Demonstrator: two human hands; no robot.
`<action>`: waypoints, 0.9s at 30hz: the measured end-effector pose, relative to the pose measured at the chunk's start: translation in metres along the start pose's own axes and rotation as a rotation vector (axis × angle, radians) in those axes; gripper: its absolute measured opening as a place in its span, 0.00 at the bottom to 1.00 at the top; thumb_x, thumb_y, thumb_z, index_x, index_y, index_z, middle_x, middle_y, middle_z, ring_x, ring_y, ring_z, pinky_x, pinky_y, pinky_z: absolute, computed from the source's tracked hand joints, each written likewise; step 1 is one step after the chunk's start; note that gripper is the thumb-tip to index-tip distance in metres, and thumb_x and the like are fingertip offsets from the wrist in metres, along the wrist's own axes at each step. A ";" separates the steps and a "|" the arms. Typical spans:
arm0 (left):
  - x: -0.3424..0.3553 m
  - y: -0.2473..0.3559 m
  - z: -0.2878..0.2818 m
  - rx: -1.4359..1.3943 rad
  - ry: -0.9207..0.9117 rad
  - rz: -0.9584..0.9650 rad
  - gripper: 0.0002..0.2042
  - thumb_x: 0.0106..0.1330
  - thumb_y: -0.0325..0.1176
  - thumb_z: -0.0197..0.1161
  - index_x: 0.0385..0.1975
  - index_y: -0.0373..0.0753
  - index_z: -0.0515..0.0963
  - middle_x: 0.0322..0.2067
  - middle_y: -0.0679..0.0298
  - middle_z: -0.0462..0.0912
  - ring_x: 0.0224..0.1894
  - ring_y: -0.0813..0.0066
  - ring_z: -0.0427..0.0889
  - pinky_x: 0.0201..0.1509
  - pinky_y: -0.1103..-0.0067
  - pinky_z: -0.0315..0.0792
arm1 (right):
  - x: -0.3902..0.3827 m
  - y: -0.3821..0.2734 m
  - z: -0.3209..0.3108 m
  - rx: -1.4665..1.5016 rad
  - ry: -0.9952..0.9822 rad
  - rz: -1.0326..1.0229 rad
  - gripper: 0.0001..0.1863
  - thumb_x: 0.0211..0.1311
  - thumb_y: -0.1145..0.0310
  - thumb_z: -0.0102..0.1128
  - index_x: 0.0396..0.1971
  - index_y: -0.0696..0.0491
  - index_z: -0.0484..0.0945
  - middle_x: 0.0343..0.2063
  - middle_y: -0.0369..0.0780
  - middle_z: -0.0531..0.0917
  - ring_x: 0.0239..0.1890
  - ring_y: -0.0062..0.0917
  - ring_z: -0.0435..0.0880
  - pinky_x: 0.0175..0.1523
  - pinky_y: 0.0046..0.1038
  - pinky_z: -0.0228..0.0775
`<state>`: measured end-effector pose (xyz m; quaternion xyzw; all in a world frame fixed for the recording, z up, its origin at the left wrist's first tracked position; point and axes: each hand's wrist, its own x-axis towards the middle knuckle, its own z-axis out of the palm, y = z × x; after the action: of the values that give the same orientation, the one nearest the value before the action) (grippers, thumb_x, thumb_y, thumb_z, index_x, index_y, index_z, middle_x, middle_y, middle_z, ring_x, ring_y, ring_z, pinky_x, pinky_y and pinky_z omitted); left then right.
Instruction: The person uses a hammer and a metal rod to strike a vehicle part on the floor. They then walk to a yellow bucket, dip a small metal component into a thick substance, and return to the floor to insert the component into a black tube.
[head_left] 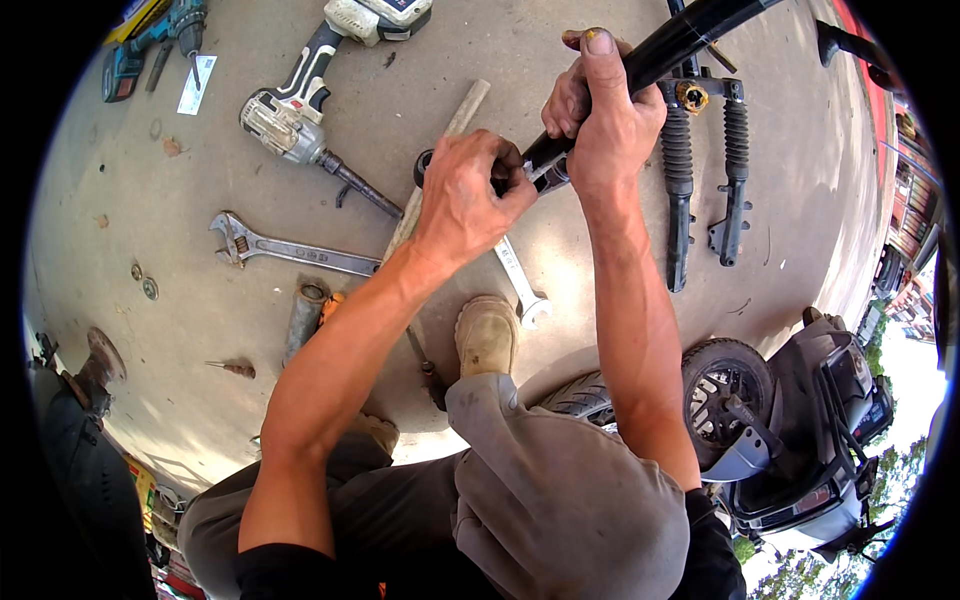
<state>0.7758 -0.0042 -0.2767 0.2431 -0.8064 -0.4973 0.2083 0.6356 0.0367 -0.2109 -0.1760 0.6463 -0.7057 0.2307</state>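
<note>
My right hand (610, 120) is wrapped round a long black tube (695, 40) that slants from the upper right down to the middle, its thumb lying along the tube. At the tube's lower end, the fingers of my left hand (468, 190) are pinched together, with a small pale bit beside the fingertips. What they hold is mostly hidden. Under my left hand a wooden stick (465, 108) lies on the ground. A spanner (520, 280) pokes out below that hand, towards my boot (487, 340).
A cordless impact wrench (290, 120), an adjustable wrench (290, 250) and a blue drill (185, 25) lie on the concrete to the left. A motorcycle fork with rubber boots (677, 160) is at the right. A scooter (800, 430) stands at the lower right, near a tyre (580, 398).
</note>
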 end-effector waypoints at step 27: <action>-0.031 0.030 0.020 -0.097 0.006 0.107 0.05 0.53 0.21 0.72 0.26 0.37 0.83 0.28 0.62 0.87 0.30 0.66 0.84 0.44 0.71 0.71 | 0.005 -0.002 0.002 0.023 0.049 0.032 0.24 0.73 0.56 0.67 0.43 0.67 0.80 0.15 0.33 0.68 0.12 0.17 0.66 0.19 0.25 0.60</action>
<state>0.7837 0.0402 -0.2614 0.1910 -0.7924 -0.5232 0.2487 0.6327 0.0328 -0.2091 -0.1457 0.6465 -0.7133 0.2281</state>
